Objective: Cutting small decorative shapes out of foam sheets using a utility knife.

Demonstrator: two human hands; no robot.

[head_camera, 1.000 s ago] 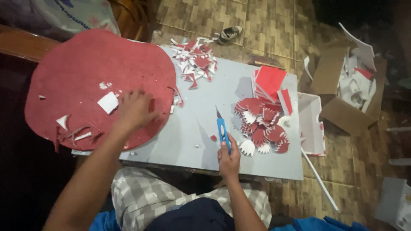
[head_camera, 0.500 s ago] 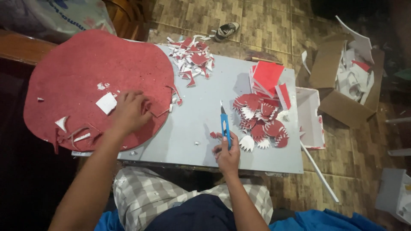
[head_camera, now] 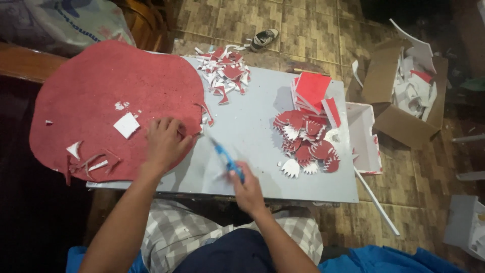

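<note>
Scissors [head_camera: 226, 157] motion-blurred, blade tips indistinct; handles hidden inside the right hand [head_camera: 246, 188]. Left hand [head_camera: 165, 143] covers part of the red foam sheet [head_camera: 106, 91]. Both forearms cut off by the lower edge.

A home floor turned into a paper-craft corner.

Brown patterned floor tiles [head_camera: 313, 30], a stray sneaker [head_camera: 264, 38] and a wooden furniture edge [head_camera: 30, 63] suggest a living space. A low grey board [head_camera: 252, 126] serves as the worktable, bearing a red foam sheet [head_camera: 111, 91], a heap of red-and-white scraps [head_camera: 225, 73] and cut toothed shapes [head_camera: 308, 144]; an open cardboard box [head_camera: 404, 101] of offcuts sits beside it.
</note>
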